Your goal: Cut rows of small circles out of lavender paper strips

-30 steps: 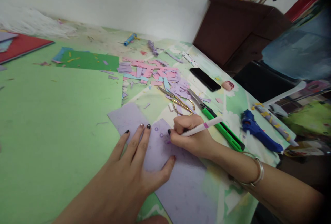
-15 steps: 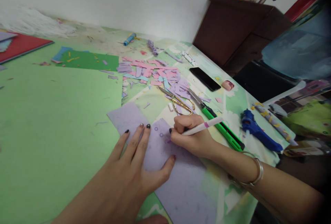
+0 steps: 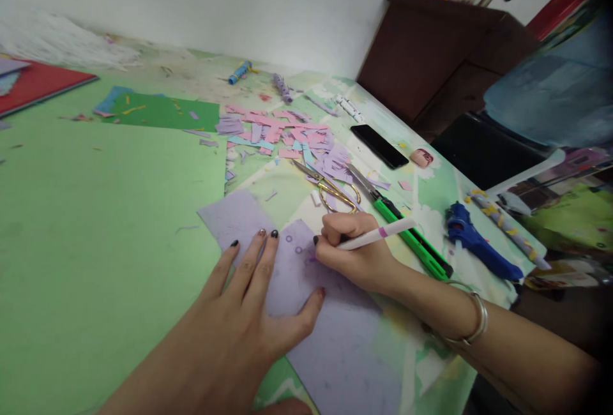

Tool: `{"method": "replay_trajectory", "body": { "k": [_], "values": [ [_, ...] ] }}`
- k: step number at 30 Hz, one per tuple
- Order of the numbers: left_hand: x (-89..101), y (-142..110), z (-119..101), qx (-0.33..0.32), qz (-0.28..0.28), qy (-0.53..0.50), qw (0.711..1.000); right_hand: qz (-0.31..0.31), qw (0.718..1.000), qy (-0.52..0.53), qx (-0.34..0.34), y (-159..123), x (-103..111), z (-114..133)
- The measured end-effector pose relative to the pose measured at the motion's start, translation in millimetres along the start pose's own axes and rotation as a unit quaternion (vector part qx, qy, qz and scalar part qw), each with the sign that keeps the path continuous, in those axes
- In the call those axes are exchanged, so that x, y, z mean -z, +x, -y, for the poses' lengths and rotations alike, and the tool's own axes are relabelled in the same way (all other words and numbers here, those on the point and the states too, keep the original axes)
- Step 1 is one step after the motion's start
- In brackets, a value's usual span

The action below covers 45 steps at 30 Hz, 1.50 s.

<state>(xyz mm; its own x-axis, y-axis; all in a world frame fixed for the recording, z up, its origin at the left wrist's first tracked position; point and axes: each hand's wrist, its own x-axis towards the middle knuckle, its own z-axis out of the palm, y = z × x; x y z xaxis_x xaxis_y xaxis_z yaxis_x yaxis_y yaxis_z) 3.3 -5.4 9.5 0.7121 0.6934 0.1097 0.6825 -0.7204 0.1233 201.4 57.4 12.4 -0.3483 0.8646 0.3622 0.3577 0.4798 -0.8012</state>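
Purple paper [image 3: 342, 345] lies in front of me, with small drawn circles near its upper corner. My left hand [image 3: 258, 300] rests flat on it, fingers spread, the fingertips reaching a second purple piece [image 3: 234, 211]. My right hand [image 3: 357, 252] is closed around a white marker [image 3: 376, 234] with a purple band, its tip down at the purple paper beside the circles. The exact tip is partly hidden by my fingers. Just beyond that hand lie gold-handled scissors [image 3: 330, 188] and a green utility knife [image 3: 412, 236] with its blade out.
Pink and purple paper scraps [image 3: 282, 131] are heaped behind the scissors. A black phone [image 3: 380, 145], a blue glue gun [image 3: 479, 242] and a decorated purple roll [image 3: 510, 226] lie to the right. A large green sheet [image 3: 110, 242] covers the left side; a dark cabinet [image 3: 440, 51] stands behind.
Almost nothing differs. Both hands stay in place, the left on the paper and the right holding the marker at nearly the same spot.
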Motion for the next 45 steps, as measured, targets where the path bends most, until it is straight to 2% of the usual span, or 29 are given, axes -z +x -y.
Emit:
{"method": "replay_trajectory", "body": {
  "k": [7,13,35,45],
  "values": [
    [-4.8,-1.4,2.0,-0.007,-0.013,-0.002,1.0,0.012,1.0,-0.003,0.006,0.3,-0.2,1.9],
    [-5.1,-1.8,4.0,-0.014,-0.013,-0.006,1.0,-0.001,1.0,-0.011,-0.008,0.6,-0.2,0.9],
    [-7.4,-2.1,5.9,-0.026,-0.029,0.003,0.999,0.003,1.0,0.009,0.02,-1.9,-0.5,0.8],
    [-7.0,-2.0,5.6,-0.026,-0.027,0.003,0.999,-0.006,1.0,0.0,0.0,0.4,-1.0,-0.3]
  ]
}}
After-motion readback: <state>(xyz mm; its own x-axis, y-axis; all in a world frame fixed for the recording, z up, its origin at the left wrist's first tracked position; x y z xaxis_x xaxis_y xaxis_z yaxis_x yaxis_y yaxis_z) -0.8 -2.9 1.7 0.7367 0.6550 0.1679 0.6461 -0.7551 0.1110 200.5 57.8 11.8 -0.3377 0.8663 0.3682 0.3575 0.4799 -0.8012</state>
